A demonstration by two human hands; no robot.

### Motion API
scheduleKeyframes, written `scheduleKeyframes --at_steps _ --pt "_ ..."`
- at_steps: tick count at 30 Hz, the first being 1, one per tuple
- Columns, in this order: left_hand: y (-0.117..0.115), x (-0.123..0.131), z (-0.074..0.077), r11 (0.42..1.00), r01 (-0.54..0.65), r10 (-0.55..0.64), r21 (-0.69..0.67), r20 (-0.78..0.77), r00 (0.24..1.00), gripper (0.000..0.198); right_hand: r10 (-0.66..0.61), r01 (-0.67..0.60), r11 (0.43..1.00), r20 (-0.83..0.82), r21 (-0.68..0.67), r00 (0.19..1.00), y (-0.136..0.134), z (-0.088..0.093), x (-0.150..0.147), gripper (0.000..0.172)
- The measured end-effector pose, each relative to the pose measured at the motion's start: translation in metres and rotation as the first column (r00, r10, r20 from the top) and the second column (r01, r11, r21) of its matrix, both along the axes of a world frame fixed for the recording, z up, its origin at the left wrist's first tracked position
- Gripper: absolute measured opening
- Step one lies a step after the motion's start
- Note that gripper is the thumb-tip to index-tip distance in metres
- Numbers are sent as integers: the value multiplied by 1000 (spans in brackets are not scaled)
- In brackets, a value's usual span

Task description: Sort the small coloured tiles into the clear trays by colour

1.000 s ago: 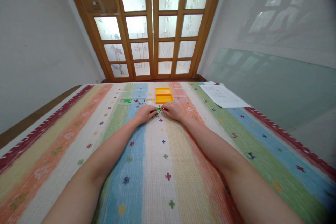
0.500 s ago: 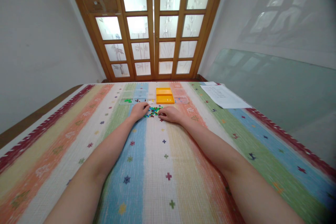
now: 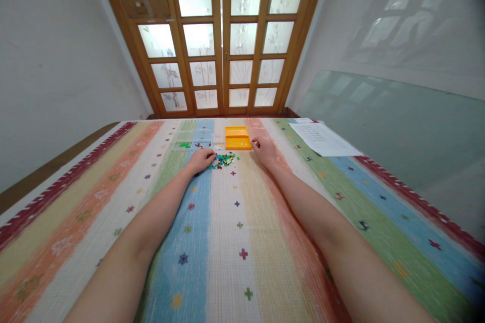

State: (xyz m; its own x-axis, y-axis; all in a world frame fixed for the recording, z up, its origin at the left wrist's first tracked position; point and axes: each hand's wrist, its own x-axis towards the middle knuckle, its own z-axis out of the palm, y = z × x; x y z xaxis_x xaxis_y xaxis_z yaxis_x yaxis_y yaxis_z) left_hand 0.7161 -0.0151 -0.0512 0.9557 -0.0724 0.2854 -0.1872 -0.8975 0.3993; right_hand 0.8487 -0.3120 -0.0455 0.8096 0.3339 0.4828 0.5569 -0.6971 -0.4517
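Note:
A small heap of tiny coloured pieces (image 3: pixel 224 160) lies on the striped cloth in front of an orange tray (image 3: pixel 237 138). My left hand (image 3: pixel 202 159) rests at the heap's left edge with its fingers curled down onto the pieces. My right hand (image 3: pixel 265 150) is to the right of the orange tray, its fingertips pinched together over a clear tray (image 3: pixel 262 142). Whatever either hand holds is too small to see.
A clear divided tray (image 3: pixel 191 141) left of the orange one holds green pieces (image 3: pixel 184 145). A printed sheet of paper (image 3: pixel 320 139) lies at the far right. A glass pane (image 3: pixel 386 116) leans on the right wall. Wooden glazed doors (image 3: pixel 222 40) stand beyond the table.
My right hand has left the heap and moved up and right, past the orange tray. The heap, covered by both hands a second ago, now shows. My left hand has stayed at its edge.

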Motion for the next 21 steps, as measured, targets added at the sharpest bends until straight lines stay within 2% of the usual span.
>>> scheduleKeyframes --at_steps 4,9,14,21 --pt "1 0 0 1000 4 -4 -3 -18 1000 31 -162 162 987 -72 0 984 -9 -3 11 28" --pt "2 2 -1 1000 4 -4 -8 -48 999 33 -194 191 981 -92 -41 977 -13 -7 15 32" --pt "4 4 -4 1000 8 -9 -20 -43 999 32 -94 89 993 -68 -79 993 -3 -7 8 29" --pt "4 3 -5 1000 9 -9 -28 -25 1000 26 154 -159 969 -39 -191 987 16 -4 -15 24"
